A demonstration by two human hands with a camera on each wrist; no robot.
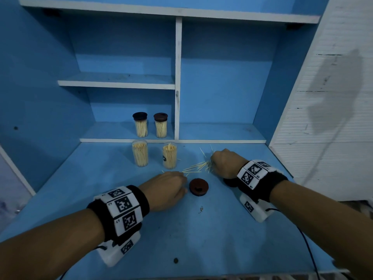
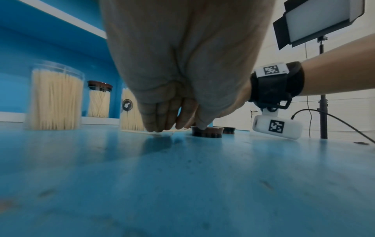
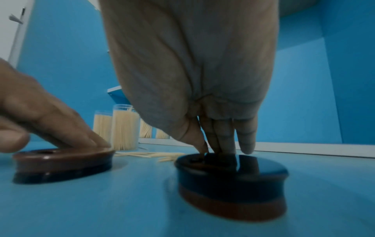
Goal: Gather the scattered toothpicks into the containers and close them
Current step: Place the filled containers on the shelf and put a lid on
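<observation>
Two lidless clear containers, both full of toothpicks, stand at the back of the blue table. Loose toothpicks lie fanned out between my hands. My left hand reaches down with straight fingers pressing on some of them, its thumb at the rim of a brown lid. My right hand pinches a bunch of toothpicks, which stick out past its knuckles. A darker lid lies under the right wrist and hides the fingertips in the right wrist view.
Two lidded toothpick containers stand on the low shelf behind a white ledge. A white divider splits the shelf unit. A light panel on a stand is off to the right. Crumbs dot the table.
</observation>
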